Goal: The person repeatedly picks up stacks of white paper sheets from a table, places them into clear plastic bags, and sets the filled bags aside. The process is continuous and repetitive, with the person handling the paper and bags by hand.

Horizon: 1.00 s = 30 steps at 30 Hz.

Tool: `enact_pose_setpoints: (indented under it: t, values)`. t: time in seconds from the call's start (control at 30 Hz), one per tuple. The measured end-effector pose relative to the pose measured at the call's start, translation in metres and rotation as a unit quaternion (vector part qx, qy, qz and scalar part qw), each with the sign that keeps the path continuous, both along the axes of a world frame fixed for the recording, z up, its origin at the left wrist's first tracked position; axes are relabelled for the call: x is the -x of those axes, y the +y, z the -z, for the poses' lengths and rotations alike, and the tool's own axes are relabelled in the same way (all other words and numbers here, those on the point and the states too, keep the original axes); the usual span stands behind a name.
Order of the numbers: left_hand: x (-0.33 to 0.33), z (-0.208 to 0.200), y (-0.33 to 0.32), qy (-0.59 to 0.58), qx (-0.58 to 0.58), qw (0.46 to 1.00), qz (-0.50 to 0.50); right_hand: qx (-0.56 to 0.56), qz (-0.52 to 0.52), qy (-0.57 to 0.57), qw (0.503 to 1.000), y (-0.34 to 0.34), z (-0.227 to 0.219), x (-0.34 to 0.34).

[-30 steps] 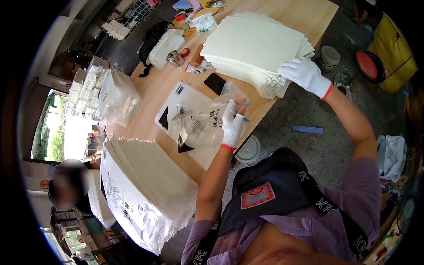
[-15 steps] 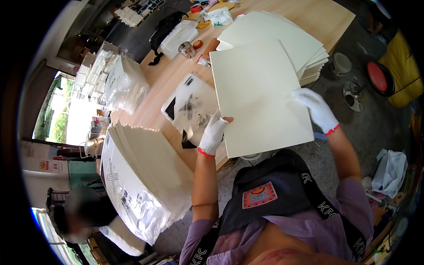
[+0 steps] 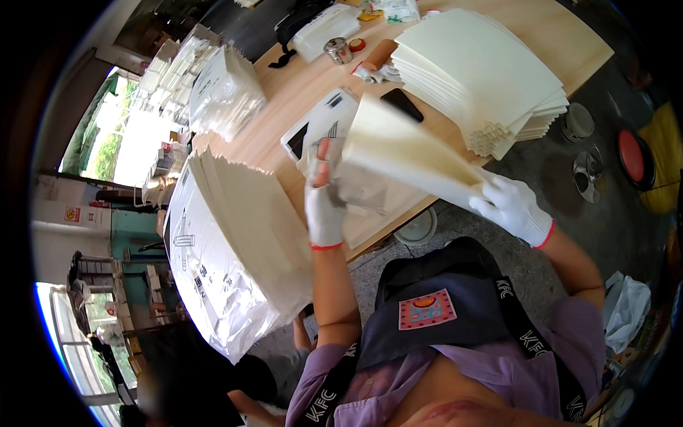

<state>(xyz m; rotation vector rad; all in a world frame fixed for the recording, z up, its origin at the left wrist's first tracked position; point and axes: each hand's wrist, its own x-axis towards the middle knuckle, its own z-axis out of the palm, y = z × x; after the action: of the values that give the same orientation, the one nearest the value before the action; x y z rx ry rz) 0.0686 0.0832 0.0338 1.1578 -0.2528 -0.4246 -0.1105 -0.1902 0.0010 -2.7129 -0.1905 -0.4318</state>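
My right hand [image 3: 516, 205], in a white glove with a red cuff, grips the lower right end of a cream sheet [image 3: 409, 146]. The sheet is tilted and curved, seen partly edge-on, and hangs over the table's near edge. My left hand [image 3: 326, 203], also gloved but with bare fingertips, pinches a see-through plastic bag [image 3: 363, 196] beside the sheet's left end. Motion blurs the bag and those fingertips. Beyond that hand lie flat printed plastic bags [image 3: 334, 107] on the table. A stack of cream sheets [image 3: 477, 64] stands at the far right of the table.
A plastic-wrapped stack of sheets [image 3: 235, 249] stands close on the left, another wrapped stack [image 3: 226, 89] behind it. A phone [image 3: 403, 104], a metal can [image 3: 338, 50] and a spare glove [image 3: 377, 73] lie on the wooden table [image 3: 284, 85]. A co-worker [image 3: 192, 370] is at lower left.
The sheet has swung from facing me flat to a tilted, bent pose, held by my right hand alone. My left hand has let go of it and taken the plastic bag.
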Motion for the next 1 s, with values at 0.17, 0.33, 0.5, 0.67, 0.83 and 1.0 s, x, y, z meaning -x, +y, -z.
enact_pose_setpoints:
  t: [0.17,0.33,0.5,0.67,0.83,1.0]
  values:
    - [0.040,-0.024,0.000,-0.167,-0.139,0.971,0.098,0.230,-0.105,0.037,0.967,0.018,-0.007,-0.023]
    - [0.032,0.014,0.036,-0.133,-0.087,0.987,-0.025,0.189,-0.141,0.208,0.949,0.018,0.010,-0.040]
    - [0.019,0.027,0.069,-0.034,0.071,0.990,-0.119,-0.117,-0.118,0.170,0.971,0.007,0.014,-0.025]
    - [0.028,0.003,0.061,-0.085,0.069,0.977,-0.183,-0.202,-0.167,0.008,0.965,0.046,0.023,-0.040]
    - [0.048,-0.032,0.059,-0.252,-0.094,0.952,-0.144,-0.006,-0.214,-0.048,0.976,0.080,0.032,-0.091]
    - [0.068,-0.027,0.048,-0.266,-0.358,0.894,0.043,0.081,-0.237,-0.065,0.966,0.087,0.008,-0.106]
